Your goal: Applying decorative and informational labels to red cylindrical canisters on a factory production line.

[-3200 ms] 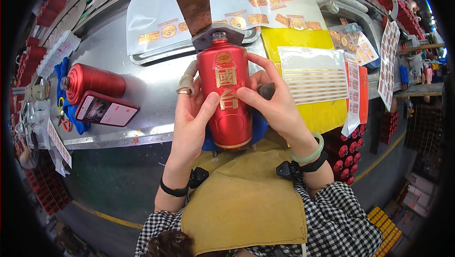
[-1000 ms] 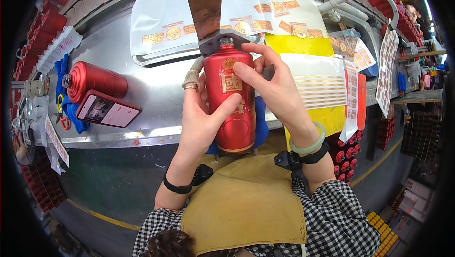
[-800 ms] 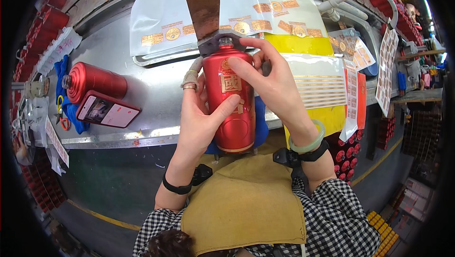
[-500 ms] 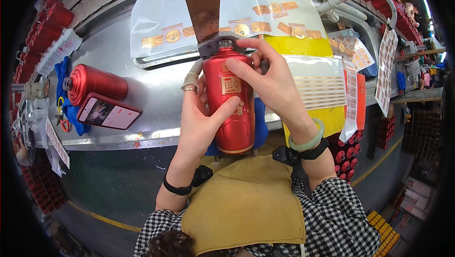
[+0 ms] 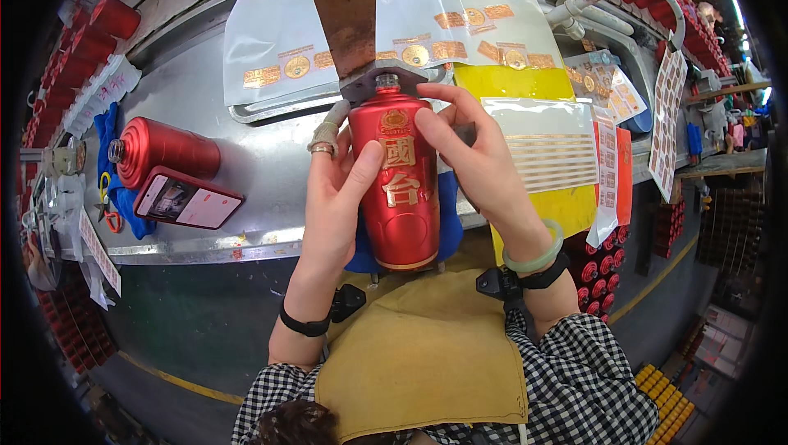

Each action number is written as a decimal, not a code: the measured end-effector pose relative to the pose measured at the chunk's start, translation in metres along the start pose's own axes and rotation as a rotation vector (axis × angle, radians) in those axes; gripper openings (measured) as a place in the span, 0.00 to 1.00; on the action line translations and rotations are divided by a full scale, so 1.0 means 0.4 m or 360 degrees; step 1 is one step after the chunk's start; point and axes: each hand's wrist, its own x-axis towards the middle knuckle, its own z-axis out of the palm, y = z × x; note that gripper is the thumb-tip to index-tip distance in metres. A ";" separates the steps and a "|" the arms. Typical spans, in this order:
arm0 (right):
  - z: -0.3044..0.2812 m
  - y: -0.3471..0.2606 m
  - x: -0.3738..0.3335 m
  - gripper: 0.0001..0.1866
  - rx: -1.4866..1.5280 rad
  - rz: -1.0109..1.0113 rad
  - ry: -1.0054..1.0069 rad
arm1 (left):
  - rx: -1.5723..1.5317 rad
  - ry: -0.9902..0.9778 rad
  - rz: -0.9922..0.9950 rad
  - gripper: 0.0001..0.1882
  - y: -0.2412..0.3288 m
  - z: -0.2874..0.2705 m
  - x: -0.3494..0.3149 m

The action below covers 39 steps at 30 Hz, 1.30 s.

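A red bottle with gold characters and a gold emblem down its front lies between my hands, its clear glass neck toward the metal bracket. My left hand grips its left side, thumb along the front, with cloth wrapped round one finger. The right hand is closed about the upper right side, thumb at the shoulder and index finger stretched out near the neck; some of its fingertips are hidden. Beneath the bottle shows a blue support.
Another red bottle lies at left, a phone leaning on it. Scissors and blue cloth sit beside them. Gold sticker sheets spread across the metal bench, with striped strips on yellow backing at right. A rusty upright bar rises ahead.
Both thumbs have drawn back from the bottle's front toward its sides, uncovering the gold emblem and characters. My right hand has shifted slightly right.
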 end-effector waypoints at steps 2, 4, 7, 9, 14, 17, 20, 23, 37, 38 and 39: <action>0.009 -0.006 -0.013 0.27 -0.0023 -0.0014 0.0001 | -0.0001 -0.0010 -0.0012 0.34 0.001 0.000 0.008; 0.015 -0.002 -0.013 0.30 -0.0069 -0.0015 0.0009 | -0.0002 -0.0021 -0.0023 0.34 0.000 0.001 0.010; 0.015 -0.005 -0.011 0.29 -0.0022 0.0010 -0.0009 | -0.0008 0.0002 -0.0003 0.34 0.002 0.005 0.010; 0.016 -0.006 -0.011 0.29 -0.0053 0.0002 -0.0006 | -0.0014 -0.0021 0.0007 0.34 0.003 0.004 0.012; 0.015 -0.004 -0.010 0.29 -0.0066 0.0002 -0.0016 | 0.0012 -0.0025 0.0012 0.35 -0.002 -0.007 0.017; 0.012 -0.004 -0.015 0.28 -0.0070 -0.0004 -0.0021 | 0.0024 -0.0028 -0.0010 0.35 0.000 -0.008 0.014; -0.001 0.003 -0.025 0.30 0.0002 -0.0028 -0.0052 | -0.0027 -0.0027 -0.0072 0.34 0.013 -0.005 0.001; -0.017 0.007 -0.051 0.33 0.0008 -0.0016 -0.0096 | -0.0079 -0.0060 -0.0087 0.36 0.009 -0.010 -0.022; -0.033 0.023 -0.072 0.39 -0.0187 -0.0053 -0.0174 | 0.0084 -0.0192 0.0026 0.41 -0.004 -0.018 -0.048; -0.043 0.016 -0.068 0.37 -0.0365 -0.0104 -0.0159 | 0.0122 -0.0184 0.0043 0.42 -0.005 -0.019 -0.048; -0.054 0.003 -0.066 0.37 -0.0369 -0.0110 -0.0163 | 0.0158 -0.0171 0.0062 0.43 -0.008 -0.020 -0.049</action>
